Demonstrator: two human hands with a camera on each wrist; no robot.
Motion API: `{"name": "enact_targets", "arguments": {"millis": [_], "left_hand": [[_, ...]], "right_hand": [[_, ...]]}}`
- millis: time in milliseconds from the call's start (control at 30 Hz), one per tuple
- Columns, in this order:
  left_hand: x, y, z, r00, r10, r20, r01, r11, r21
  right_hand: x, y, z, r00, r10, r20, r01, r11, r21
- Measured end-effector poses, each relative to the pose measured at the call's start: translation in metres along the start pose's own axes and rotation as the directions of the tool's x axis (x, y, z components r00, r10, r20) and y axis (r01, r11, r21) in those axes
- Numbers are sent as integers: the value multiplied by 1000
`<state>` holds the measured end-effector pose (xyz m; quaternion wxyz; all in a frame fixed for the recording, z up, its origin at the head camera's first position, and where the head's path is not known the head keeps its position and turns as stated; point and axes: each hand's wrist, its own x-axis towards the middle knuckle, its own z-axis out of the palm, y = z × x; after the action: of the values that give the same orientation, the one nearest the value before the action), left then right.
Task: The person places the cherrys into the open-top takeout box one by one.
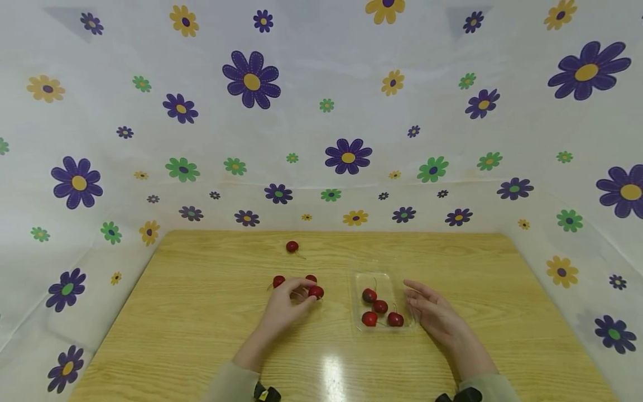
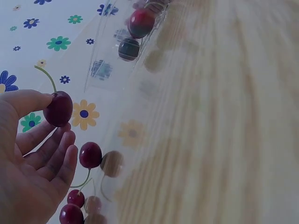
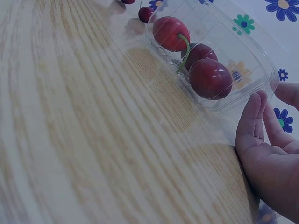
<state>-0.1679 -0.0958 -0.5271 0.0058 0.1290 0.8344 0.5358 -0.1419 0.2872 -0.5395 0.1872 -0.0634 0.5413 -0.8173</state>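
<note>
My left hand [image 1: 287, 304] pinches a dark red cherry [image 2: 58, 109] between thumb and fingers, its green stem pointing up. Close behind that hand lie two more cherries, one at its left [image 1: 278, 281] and one just past the fingertips [image 1: 311, 278]. Right of it stands a clear plastic container [image 1: 355, 312] with several cherries [image 1: 380, 306] inside, some with stems. At the container's right side is my right hand [image 1: 438, 312], fingers extended and relaxed; in the right wrist view its fingertips [image 3: 254, 105] are right at the container's wall.
A single cherry [image 1: 292, 246] with a stem lies farther back on the wooden table [image 1: 201, 290]. White sheeting with printed flowers [image 1: 301, 128] rises behind the table and along both sides.
</note>
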Motion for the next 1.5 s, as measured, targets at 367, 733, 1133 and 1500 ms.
{"name": "enact_targets", "arguments": {"millis": [367,733,1133,1500], "left_hand": [[7,7,18,995,77,55,-76,997,-17],[9,15,33,991,103,82,-100,994,-39],[10,23,49,986,117,120,-110,992,-63],[12,34,64,977,179,117,-169,982,-88]], "right_hand": [[-1,1,-2,998,-21,58,20,999,29],[0,0,0,1000,2,10,-2,1000,9],[0,0,0,1000,11,-5,-11,1000,-15],[0,1,-2,1000,12,8,-12,1000,-21]]}}
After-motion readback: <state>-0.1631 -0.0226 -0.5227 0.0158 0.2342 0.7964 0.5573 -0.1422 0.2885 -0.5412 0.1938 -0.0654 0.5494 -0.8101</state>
